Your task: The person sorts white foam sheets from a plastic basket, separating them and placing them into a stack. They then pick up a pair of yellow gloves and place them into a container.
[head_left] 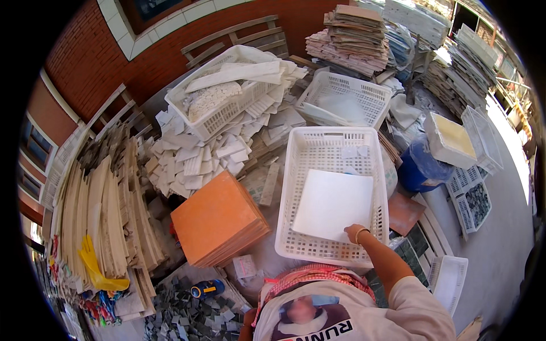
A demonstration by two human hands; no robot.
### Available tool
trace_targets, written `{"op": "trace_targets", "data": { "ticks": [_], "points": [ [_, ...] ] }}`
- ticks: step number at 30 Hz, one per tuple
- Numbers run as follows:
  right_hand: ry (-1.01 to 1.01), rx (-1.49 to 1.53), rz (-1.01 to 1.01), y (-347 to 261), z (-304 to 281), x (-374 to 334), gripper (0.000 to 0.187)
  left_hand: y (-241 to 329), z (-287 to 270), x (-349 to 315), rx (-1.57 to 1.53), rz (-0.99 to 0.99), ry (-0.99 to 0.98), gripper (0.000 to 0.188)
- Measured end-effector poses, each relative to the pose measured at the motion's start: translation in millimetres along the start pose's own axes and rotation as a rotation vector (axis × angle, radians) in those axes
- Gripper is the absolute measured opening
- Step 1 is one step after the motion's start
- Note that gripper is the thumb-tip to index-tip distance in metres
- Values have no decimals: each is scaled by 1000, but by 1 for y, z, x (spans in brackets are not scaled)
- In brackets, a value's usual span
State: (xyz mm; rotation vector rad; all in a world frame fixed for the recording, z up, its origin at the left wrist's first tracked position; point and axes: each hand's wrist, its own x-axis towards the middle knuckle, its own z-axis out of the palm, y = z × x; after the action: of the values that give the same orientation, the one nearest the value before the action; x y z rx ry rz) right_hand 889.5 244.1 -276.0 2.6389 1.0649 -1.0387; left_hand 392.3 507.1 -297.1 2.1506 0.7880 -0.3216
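Observation:
My right hand (354, 233), with a bracelet at the wrist, grips the near right corner of a white square tile (334, 203). The tile lies tilted inside a white plastic basket (286, 170) with slotted walls in front of me. Small translucent pieces (354, 152) lie at the basket's far end. Only a bit of my left arm (248, 325) shows low beside my shirt; its fingers are hidden. To the left of the basket sits a stack of orange square tiles (219, 219).
Broken white tile pieces (199, 156) heap around another full basket (250, 94). Dark tile chips (190, 310) and a blue-yellow tool (207, 288) lie lower left. Wooden boards (108, 210) lean at left. A blue barrel (422, 165) stands right, beside a third basket (372, 91).

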Motion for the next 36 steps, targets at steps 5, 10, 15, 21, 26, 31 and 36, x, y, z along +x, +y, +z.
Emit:
{"op": "trace_targets", "data": {
  "ticks": [5,10,15,21,26,31,36],
  "points": [
    [165,-9,30,-19,-34,-23,24,-8,6,1,61,51,-8,34],
    [249,-10,84,-19,-57,-25,21,-3,4,13,-87,-137,14,33],
    [41,-184,38,-37,-49,-32,19,-9,10,20,-181,-210,38,36],
    [263,-104,134,-62,2,-44,58,7,-2,3,-105,-166,-50,42],
    [494,-264,231,-47,49,-1,70,-22,8,2,-72,-193,-120,41],
    [362,-336,141,-46,43,9,75,-39,11,-22,-88,-150,-76,35],
    [175,-346,62,-53,12,-3,69,-26,14,-35,-19,-62,23,32]
  ]
}}
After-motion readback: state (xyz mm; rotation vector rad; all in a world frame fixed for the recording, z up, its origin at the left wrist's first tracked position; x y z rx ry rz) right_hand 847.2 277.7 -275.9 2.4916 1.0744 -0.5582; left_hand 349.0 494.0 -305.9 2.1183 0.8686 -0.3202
